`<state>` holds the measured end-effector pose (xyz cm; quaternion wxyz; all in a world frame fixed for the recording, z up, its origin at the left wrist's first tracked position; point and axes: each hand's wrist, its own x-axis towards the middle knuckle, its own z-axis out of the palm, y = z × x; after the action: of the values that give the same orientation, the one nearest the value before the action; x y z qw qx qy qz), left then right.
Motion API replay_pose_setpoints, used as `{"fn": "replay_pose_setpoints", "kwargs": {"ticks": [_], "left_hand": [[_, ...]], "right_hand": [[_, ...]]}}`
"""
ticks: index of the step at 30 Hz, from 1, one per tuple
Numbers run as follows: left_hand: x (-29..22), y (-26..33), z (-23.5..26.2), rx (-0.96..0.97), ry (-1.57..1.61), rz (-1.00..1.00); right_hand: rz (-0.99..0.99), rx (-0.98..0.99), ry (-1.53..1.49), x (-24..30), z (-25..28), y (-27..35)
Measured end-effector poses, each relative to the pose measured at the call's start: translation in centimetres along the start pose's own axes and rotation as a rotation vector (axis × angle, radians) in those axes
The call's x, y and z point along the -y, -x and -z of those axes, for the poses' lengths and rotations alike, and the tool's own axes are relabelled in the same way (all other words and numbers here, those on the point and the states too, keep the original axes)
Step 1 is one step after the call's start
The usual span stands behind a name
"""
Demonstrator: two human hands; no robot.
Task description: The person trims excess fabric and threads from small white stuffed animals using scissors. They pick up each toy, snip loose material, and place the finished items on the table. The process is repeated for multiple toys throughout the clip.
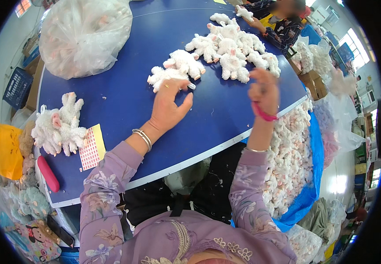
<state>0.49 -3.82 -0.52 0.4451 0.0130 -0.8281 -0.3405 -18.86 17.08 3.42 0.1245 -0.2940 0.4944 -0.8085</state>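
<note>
- Toys (185, 61), two of white curly plush, lie against each other on the blue bench (219, 114), just beyond the person's left hand (168, 105).
- Left hand: its fingers reach over the nearer toy (156, 78), some tips hidden; thumb and forefinger stand spread, a small pale piece (191, 86) beside the forefinger's tip.
- Right hand (264, 91): lifted near the bench's right edge, blurred; its fingers look curled, but I cannot tell whether they pinch anything.
- Beyond the hands, a heap of similar plush toys (232, 61); at its far side a co-worker's hand (257, 25) holds one plush toy (244, 13).
- To the left, a white plush clump (56, 127) meets a sticker sheet (94, 147), a pink case (48, 174) near it.
- Far left on the bench, a bulging clear plastic bag (85, 37).
- Right of the bench, a blue sack (317, 154) full of white plush toys (287, 163).
</note>
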Motion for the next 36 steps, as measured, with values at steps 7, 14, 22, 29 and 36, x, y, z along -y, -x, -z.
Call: {"fn": "replay_pose_setpoints", "kwargs": {"ticks": [7,14,22,29,36], "left_hand": [[3.2,0.5,1.6,0.252,-0.48,0.233],[4.8,-0.1,1.3,-0.045,0.381,0.678],[5.8,0.2,1.0,-0.118,0.94,0.78],[5.5,0.0,0.9,-0.175,0.941,0.773],[7.5,0.7,1.0,-0.246,1.101,0.759]], "right_hand": [[0.197,0.2,0.93,-6.1,-10.1,-1.1],[-0.114,0.224,1.112,-9.7,-8.1,-4.0],[0.033,0.28,1.21,-9.2,-9.2,-1.4],[-0.102,0.407,1.21,-8.9,-11.1,-0.2],[-0.495,0.123,0.004,-8.8,-4.7,-2.2]]}}
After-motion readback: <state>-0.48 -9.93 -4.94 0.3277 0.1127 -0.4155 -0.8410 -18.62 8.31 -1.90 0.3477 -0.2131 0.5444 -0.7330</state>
